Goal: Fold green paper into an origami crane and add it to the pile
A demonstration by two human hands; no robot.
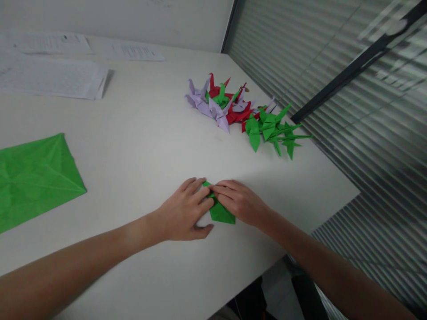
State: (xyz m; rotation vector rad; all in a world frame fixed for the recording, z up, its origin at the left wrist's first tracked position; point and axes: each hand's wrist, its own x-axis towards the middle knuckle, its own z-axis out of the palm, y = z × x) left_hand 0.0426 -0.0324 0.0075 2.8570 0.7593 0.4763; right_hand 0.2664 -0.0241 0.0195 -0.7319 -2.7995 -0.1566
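Note:
A small folded piece of green paper [223, 214] lies on the white table between my two hands, its lower end showing as a flat pointed shape. From the left, my left hand [187, 210] holds it down with bent fingertips on its left edge, the thumb apart on the tabletop. My right hand [240, 201] presses on the paper's upper right side with its fingers close together. Both sets of fingertips meet near the paper's narrow top and hide part of it.
Several folded paper cranes in purple, red and green [235, 111] stand clustered by the window blinds [373, 115]. A creased green sheet [40, 178] lies at the left. Printed papers [56, 75] rest at the back left. The table's edge [256, 278] runs below my right forearm.

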